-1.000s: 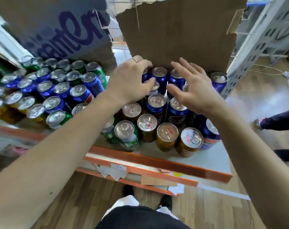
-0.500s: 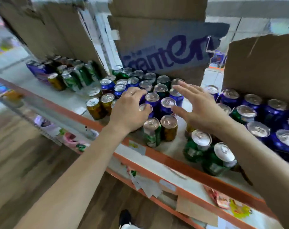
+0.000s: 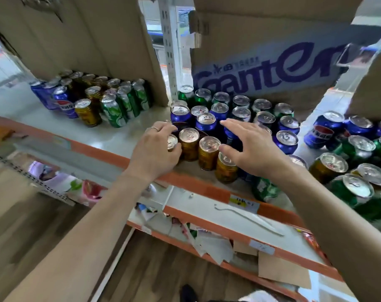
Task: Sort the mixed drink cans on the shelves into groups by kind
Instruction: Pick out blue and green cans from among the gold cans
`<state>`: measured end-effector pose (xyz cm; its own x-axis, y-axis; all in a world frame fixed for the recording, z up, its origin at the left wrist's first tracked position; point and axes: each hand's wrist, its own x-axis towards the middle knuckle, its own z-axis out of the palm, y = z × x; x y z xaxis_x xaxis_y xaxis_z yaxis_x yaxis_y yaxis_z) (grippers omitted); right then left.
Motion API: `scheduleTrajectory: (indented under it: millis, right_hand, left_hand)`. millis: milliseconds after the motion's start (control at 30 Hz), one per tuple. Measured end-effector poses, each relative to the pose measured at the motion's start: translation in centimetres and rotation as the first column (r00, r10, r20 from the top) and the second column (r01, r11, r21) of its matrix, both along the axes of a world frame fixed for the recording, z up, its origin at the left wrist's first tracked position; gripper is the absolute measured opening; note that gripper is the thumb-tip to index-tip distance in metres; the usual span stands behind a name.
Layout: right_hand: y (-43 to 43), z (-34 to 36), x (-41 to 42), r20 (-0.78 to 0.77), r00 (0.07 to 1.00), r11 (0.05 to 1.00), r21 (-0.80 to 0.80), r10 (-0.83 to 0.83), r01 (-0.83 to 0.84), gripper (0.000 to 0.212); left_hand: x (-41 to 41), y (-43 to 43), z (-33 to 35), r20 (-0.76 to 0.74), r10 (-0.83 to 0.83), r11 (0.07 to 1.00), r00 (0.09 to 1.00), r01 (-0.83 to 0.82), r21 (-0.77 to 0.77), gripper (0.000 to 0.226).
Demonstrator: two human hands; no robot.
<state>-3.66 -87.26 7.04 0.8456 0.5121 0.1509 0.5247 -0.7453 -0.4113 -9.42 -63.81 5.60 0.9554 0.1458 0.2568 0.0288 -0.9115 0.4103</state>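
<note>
Grouping of gold cans (image 3: 208,152) at the shelf (image 3: 119,136) front is underway: left hand (image 3: 155,149) curls round one (mostly hidden), right hand (image 3: 252,147) hovers spread above; next, probably a nudge against its neighbours.

Middle cans (image 3: 209,155) on shelf (image 3: 128,136), box (image 3: 261,70) behind; left cans (image 3: 113,110) well apart; right cans (image 3: 357,155) near.

Upright on shelf (image 3: 128,131), silver tops up. Centre: gold cans (image 3: 209,155) in front, blue cans (image 3: 205,123) behind, green cans (image 3: 203,97) rearmost. Upper left: mixed cluster (image 3: 111,105), all three kinds.
</note>
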Motion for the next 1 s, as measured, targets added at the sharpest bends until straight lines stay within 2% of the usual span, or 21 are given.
scheduleTrajectory:
  millis: [233, 400, 600, 833, 1000]
  right_hand:
    - [1.0, -0.3, 0.8, -0.003, 0.998, 0.998, -0.025, -0.061, 0.061, 0.065]
    - [0.7, -0.3, 2.7, -0.011, 0.996, 0.995, -0.033, -0.094, 0.093, 0.064]
    - [0.8, -0.5, 6.4, -0.063, 0.994, 0.995, -0.049, -0.088, 0.085, 0.067]
    - [0.7, -0.3, 9.1, -0.094, 0.991, 0.994, -0.063, -0.098, 0.092, 0.071]
    - [0.0, 0.2, 9.6, -0.126, 0.978, 0.984, -0.094, -0.164, 0.153, 0.071]
  left_hand:
    - [2.0, 1.0, -0.9, -0.014, -0.045, 0.998, 0.999, 0.044, -0.053, 0.042]
    - [4.0, 0.3, -0.9, -0.042, -0.084, 0.996, 0.996, 0.082, -0.033, 0.042]
    - [7.0, 0.6, 0.2, -0.112, -0.07, 0.997, 0.991, 0.071, 0.004, 0.046]
    - [9.7, 0.5, 0.7, -0.106, -0.057, 0.998, 0.993, 0.055, -0.017, 0.043]
    - [11.5, 0.5, 0.3, -0.117, -0.134, 0.991, 0.984, 0.132, -0.028, 0.046]
